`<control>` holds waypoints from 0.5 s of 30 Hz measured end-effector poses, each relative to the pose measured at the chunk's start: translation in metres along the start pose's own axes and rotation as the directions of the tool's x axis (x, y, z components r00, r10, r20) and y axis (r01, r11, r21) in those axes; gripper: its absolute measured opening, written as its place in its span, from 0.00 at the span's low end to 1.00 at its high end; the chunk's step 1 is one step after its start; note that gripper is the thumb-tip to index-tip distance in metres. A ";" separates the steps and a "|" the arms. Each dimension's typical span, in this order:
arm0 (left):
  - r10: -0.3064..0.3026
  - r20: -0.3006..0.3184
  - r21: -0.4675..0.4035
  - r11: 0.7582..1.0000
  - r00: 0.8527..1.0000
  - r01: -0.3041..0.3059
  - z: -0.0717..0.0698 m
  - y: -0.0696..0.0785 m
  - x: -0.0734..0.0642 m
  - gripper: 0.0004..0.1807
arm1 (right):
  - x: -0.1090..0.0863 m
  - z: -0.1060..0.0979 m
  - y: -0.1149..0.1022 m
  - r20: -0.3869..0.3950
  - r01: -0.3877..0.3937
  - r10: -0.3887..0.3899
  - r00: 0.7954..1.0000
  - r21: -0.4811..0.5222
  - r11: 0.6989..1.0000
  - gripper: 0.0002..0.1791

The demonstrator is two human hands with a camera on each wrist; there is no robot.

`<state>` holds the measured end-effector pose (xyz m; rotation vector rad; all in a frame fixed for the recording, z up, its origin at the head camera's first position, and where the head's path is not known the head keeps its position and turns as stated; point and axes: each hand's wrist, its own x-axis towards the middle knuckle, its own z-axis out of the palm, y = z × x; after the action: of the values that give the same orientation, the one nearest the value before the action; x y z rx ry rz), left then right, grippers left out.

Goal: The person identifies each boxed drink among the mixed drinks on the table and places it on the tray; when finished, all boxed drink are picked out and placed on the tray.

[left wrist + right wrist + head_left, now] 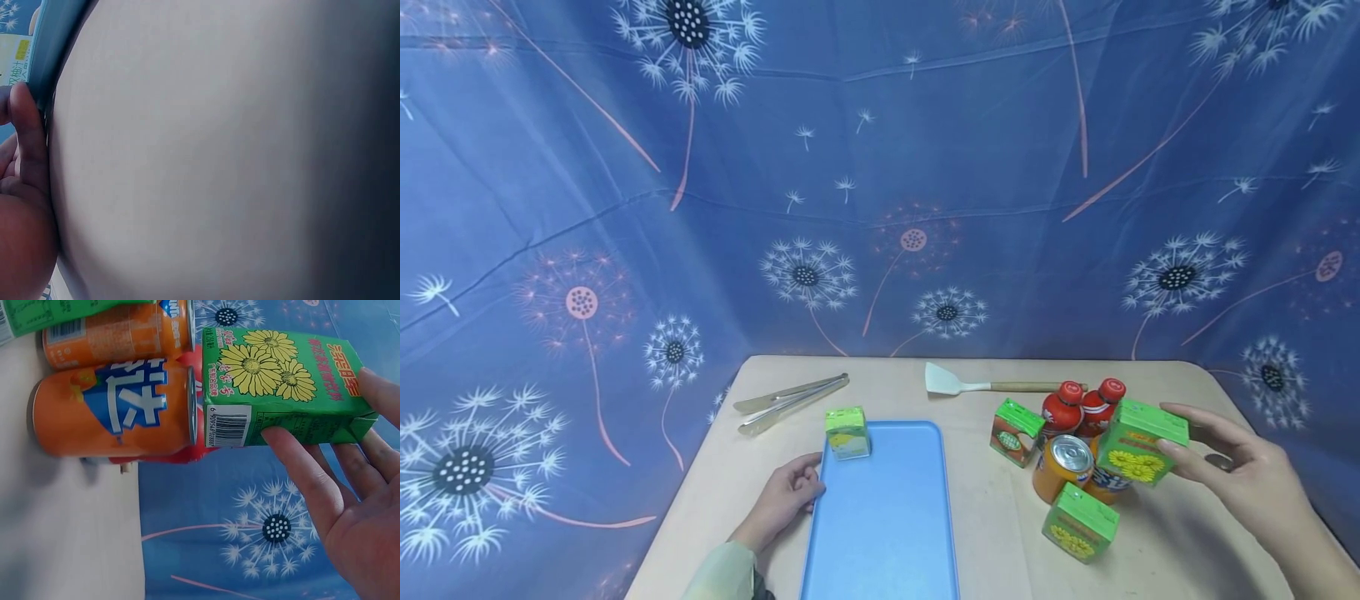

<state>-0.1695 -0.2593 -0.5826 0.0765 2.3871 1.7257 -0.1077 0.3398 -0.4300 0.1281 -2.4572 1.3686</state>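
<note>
My right hand [1255,462] grips a green drink carton [281,381] printed with yellow flowers, thumb on one side and fingers on the other. The carton is raised beside the drink group and overlaps an orange can [112,409] in the head view. My left hand [786,500] holds the left rim of a blue tray [880,517], its fingers curled at the edge. Just beyond that hand, a green-and-yellow carton [847,433] stands at the tray's far left corner. In the left wrist view, my left fingers [28,125] lie against the tray's rim.
Right of the tray stand an orange can [1063,468], two red-capped bottles [1063,408], a green-and-brown carton [1017,433] and another flowered carton [1081,523]. Metal tongs [793,402] and a spatula [958,382] lie along the back. A blue dandelion-print cloth [880,167] hangs behind the table.
</note>
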 end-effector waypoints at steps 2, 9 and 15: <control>0.000 -0.002 0.000 1.000 1.000 0.000 0.000 0.000 0.000 0.33 | 0.001 0.003 0.000 0.002 -0.003 0.003 1.000 0.002 1.000 0.31; 0.000 -0.011 0.035 0.999 1.000 0.000 0.001 -0.001 0.000 0.32 | 0.002 0.013 -0.006 0.006 0.014 -0.014 1.000 0.032 0.999 0.29; 0.001 -0.005 0.031 1.000 1.000 -0.001 0.002 -0.001 0.001 0.32 | 0.005 0.020 -0.014 0.023 0.013 -0.013 1.000 -0.017 1.000 0.30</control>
<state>-0.1696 -0.2574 -0.5841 0.0785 2.4176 1.6917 -0.1137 0.3160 -0.4269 0.1563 -2.4814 1.3476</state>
